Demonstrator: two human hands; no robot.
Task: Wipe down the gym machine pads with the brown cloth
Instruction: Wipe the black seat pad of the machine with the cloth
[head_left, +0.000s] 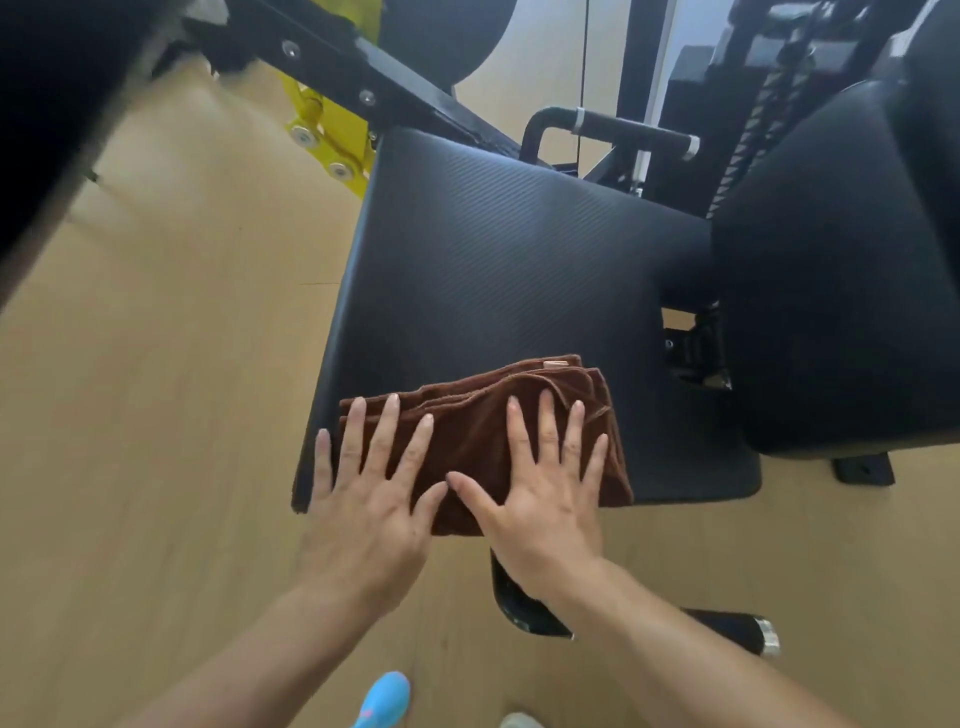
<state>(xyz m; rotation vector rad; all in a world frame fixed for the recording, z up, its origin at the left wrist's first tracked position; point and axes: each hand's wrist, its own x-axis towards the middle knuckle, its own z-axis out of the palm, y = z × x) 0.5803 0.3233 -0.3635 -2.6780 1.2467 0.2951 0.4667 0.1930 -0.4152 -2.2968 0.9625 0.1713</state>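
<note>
Cloth (483, 436) position: folded into a thick brown pad, lying on the near edge of the seat pad (498, 260), with its near side hanging slightly over that edge. I read its long axis as running across the seat pad, left to right, parallel to the near edge.

Both hands lie directly on top of the cloth. My left hand (371, 499) presses its left end, the little finger spilling past the cloth onto the seat pad. My right hand (540, 488) covers its right half. Both hands are flat, fingers spread, palms down; neither grips anything. The thumbs nearly meet over the cloth's near side.

Unwiped surface appears to lie away from me, towards the far edge of the seat pad. The back pad (841, 260) stands to the right of the seat pad. Forearms extend roughly straight forward, wrists level.
</note>
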